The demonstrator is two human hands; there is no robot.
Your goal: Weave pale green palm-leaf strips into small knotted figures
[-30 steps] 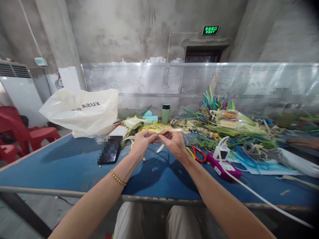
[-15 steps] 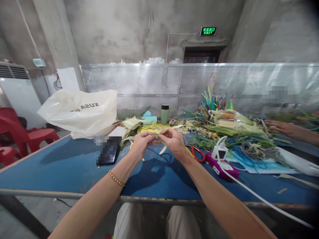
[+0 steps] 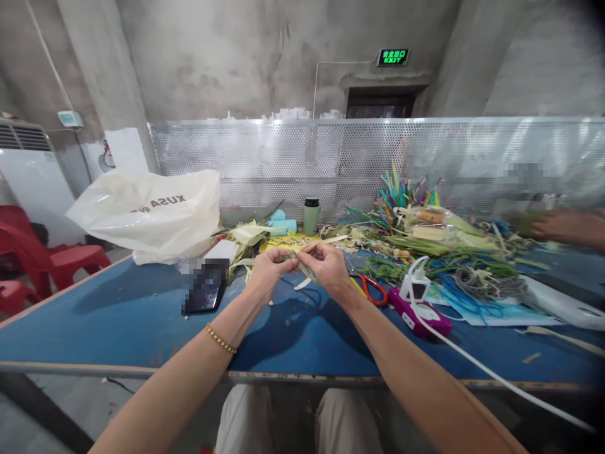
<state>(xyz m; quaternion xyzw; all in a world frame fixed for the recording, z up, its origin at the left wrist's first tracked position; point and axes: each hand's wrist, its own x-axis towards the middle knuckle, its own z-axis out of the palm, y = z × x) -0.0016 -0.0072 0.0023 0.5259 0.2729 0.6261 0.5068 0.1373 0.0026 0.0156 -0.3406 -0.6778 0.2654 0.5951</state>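
Observation:
My left hand [image 3: 273, 272] and my right hand [image 3: 329, 270] meet above the blue table, thumbs and fingertips pinched together. Between them they grip a thin, pale green plant strip [image 3: 297, 256] that looks like dried husk; the fingers cover much of it. A whitish end of strip [image 3: 303, 284] hangs below my right fingers. Red-handled scissors [image 3: 375, 290] lie just right of my right hand. To the left of my left hand is a dark phone [image 3: 208, 289].
Behind my hands stand a green bottle [image 3: 311, 216] and heaps of husk [image 3: 250, 232]. A white plastic bag [image 3: 151, 214] sits at left. At right are green cords [image 3: 382, 268], a purple box [image 3: 418, 314] with a white charger and cable, and another person's blurred hand [image 3: 567, 226].
My hands stay nearly in place, with small finger shifts; more of the green strip shows between them. The other person's hand has moved right. The view has shifted slightly.

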